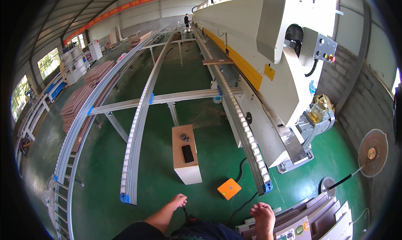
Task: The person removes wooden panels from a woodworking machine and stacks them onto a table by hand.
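Observation:
My left hand is closed in front of my body, at the lower middle. A thin dark strip hangs just below its fingers, too small to name. Farther right, my right hand is raised with its fingers curled in; whatever may be inside them is hidden. Stacked panels lean beside and below that hand. On the floor between the rails, ahead of my hands, stands a box-shaped stand with a wooden top, carrying a dark phone and small dark round pieces. An orange box lies to its right.
Long roller rails run away from me, joined by a crossbar. A big white machine with a control panel lines the right. A fan stands at far right. Board stacks lie left; a person stands far off.

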`<state>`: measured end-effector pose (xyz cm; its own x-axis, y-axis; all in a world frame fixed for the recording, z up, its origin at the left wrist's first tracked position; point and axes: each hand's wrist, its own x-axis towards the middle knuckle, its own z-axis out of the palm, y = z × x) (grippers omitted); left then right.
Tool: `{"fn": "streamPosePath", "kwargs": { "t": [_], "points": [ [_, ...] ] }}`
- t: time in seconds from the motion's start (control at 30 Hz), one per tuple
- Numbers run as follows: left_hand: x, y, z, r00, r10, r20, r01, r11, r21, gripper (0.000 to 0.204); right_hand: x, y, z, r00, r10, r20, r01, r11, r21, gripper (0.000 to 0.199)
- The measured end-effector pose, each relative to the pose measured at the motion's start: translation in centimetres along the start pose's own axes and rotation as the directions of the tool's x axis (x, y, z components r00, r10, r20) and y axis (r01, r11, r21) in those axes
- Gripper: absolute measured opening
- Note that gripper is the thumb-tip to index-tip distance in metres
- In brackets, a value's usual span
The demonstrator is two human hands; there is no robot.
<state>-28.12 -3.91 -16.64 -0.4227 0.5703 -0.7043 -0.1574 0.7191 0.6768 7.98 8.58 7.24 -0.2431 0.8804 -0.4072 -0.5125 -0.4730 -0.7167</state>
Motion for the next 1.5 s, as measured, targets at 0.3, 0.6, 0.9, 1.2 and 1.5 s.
{"fn": "streamPosePath", "kwargs": {
  "t": [0.3,0.6,0.9,1.2,1.5],
  "points": [
    [2.3,11.9,0.1,0.983,0.178,0.05,-0.149,0.922,-0.358,0.026,-1.4,3.5,-1.8,0.997,0.069,-0.022,-0.071,0.994,-0.087,0.019],
    [7.1,22.9,0.3,0.946,0.315,0.071,-0.228,0.807,-0.544,0.026,-3.0,2.4,-2.3,0.987,0.007,-0.159,-0.008,1.0,-0.006,0.017],
    [9.9,29.3,1.7,0.951,0.31,0.003,-0.242,0.748,-0.617,0.049,-3.8,2.4,-3.7,0.966,-0.064,-0.249,0.084,0.994,0.074,0.015],
    [11.3,32.7,0.8,0.938,0.34,-0.065,-0.307,0.733,-0.606,0.07,-5.9,2.2,-3.9,0.947,-0.09,-0.308,0.114,0.992,0.059,0.014],
    [14.1,34.5,1.0,0.938,0.347,-0.016,-0.287,0.747,-0.599,0.07,-7.6,3.4,-2.7,0.935,-0.008,-0.356,0.023,0.999,0.038,0.014]
  ]
}}
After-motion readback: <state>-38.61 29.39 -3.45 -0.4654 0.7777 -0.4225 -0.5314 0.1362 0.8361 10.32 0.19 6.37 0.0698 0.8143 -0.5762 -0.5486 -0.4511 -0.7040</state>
